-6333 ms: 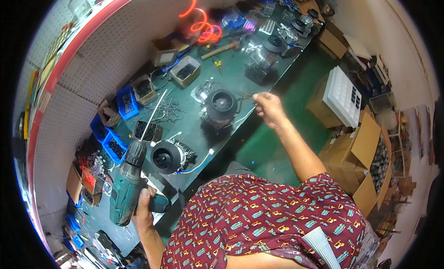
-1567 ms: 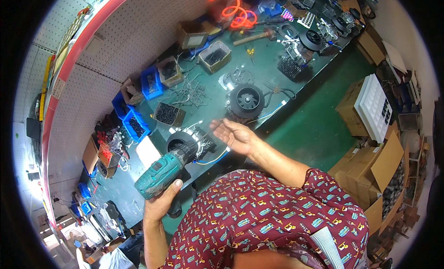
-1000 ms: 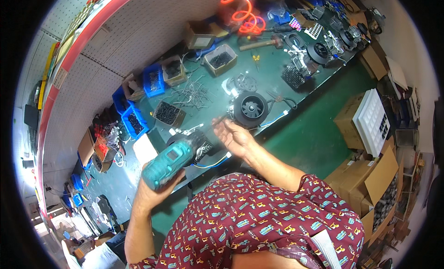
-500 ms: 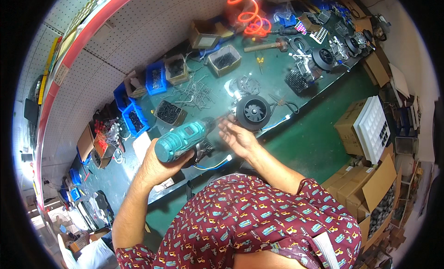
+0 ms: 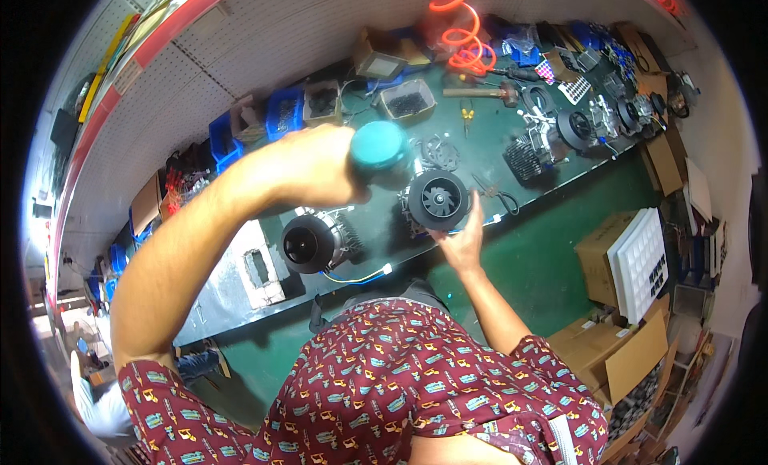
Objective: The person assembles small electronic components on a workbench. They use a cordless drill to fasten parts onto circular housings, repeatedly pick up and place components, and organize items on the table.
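My left hand (image 5: 324,165) grips a teal power drill (image 5: 379,145), raised over the bench with its rear end toward me. Its front end and bit are hidden from this view. Just right of and below the drill stands a motor unit with a round black fan (image 5: 438,201). Around the near right side of that unit my right hand (image 5: 462,243) is closed, thumb at the front and fingers along the rim. A second motor unit (image 5: 310,243), with a black cover and a wire lead, sits on the bench left of it.
The green bench (image 5: 376,253) holds blue bins (image 5: 284,113), a box of dark screws (image 5: 408,99), a hammer (image 5: 484,92), yellow-handled pliers (image 5: 467,117) and scissors (image 5: 506,199). More motor units (image 5: 552,137) stand to the right. Cardboard boxes (image 5: 608,257) are beyond the bench's right side.
My left hand has lifted the drill up and to the right, uncovering the left motor unit. My right hand has moved right and taken hold of the fan motor unit.
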Available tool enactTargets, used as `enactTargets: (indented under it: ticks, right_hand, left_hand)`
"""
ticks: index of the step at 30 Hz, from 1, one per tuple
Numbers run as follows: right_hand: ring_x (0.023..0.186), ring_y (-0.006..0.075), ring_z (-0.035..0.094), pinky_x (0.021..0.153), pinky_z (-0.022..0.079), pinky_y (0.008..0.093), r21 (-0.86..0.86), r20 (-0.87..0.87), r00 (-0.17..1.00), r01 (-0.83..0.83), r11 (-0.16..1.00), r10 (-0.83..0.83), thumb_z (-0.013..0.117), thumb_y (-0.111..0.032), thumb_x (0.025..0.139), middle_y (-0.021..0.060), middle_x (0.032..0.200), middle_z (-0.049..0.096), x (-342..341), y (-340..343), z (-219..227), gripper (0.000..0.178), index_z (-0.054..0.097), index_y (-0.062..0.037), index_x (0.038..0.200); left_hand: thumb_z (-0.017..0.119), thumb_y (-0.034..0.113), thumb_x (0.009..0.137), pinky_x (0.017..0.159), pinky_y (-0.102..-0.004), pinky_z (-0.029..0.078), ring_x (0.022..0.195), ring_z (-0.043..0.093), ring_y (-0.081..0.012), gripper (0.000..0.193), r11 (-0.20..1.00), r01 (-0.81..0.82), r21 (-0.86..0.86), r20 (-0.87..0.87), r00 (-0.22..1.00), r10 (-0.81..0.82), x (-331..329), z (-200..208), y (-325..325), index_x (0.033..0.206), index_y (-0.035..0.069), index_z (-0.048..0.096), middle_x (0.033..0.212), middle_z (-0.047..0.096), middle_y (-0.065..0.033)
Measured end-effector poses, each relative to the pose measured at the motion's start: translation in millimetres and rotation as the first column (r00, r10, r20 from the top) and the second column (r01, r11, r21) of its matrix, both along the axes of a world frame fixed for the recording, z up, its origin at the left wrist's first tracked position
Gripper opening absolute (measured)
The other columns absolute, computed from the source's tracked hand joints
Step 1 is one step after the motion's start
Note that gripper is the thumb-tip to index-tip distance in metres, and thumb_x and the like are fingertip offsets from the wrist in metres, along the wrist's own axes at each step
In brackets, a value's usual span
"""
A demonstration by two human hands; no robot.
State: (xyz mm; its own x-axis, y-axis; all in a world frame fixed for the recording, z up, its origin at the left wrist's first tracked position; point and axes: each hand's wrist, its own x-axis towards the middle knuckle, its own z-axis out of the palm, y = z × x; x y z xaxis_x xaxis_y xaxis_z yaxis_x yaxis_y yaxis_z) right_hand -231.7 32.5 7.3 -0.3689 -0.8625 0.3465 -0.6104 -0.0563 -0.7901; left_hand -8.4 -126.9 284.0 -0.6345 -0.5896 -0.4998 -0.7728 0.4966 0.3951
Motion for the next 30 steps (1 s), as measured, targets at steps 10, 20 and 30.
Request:
enactTargets:
  ticks: [10,20,30]
  right_hand:
    - [0.127,0.0341,0.054,0.106,0.044,0.039,0.086,0.115,0.972,-0.214,0.973,0.204,0.09,-0.012,0.066,0.0195,0.138,0.051,0.7,-18.7,-36.2,0.102,0.03,0.0038,0.147]
    - [0.119,0.0342,0.059,0.098,0.05,0.04,0.086,0.31,0.923,-0.264,0.961,0.226,0.088,-0.011,0.068,0.0189,0.128,0.057,0.3,-16.6,-26.4,0.085,0.042,0.0001,0.138]
    - [0.118,0.0283,0.059,0.102,0.046,0.0378,0.083,0.228,0.956,-0.209,0.974,0.185,0.089,-0.013,0.071,0.0159,0.128,0.06,6.4,-17.1,-19.4,0.084,0.041,0.0012,0.139]
  left_hand:
    - [0.076,0.02,0.072,0.085,-0.0437,0.054,0.094,0.068,-0.0353,0.046,0.999,-0.042,-0.019,0.086,0.995,0.044,-21.0,-4.0,-1.9,0.114,0.006,0.066,0.1,0.072,-0.0198]
    - [0.073,0.02,0.072,0.08,-0.0443,0.057,0.089,0.07,-0.0344,0.04,0.999,0.006,-0.053,0.017,1.0,-0.006,-11.0,-15.8,2.9,0.109,0.003,0.069,0.096,0.072,-0.0208]
    - [0.08,0.019,0.077,0.087,-0.0404,0.054,0.092,0.069,-0.0247,0.044,0.993,-0.108,0.036,-0.452,0.885,0.113,53.3,5.7,9.2,0.116,0.004,0.066,0.101,0.073,-0.015]
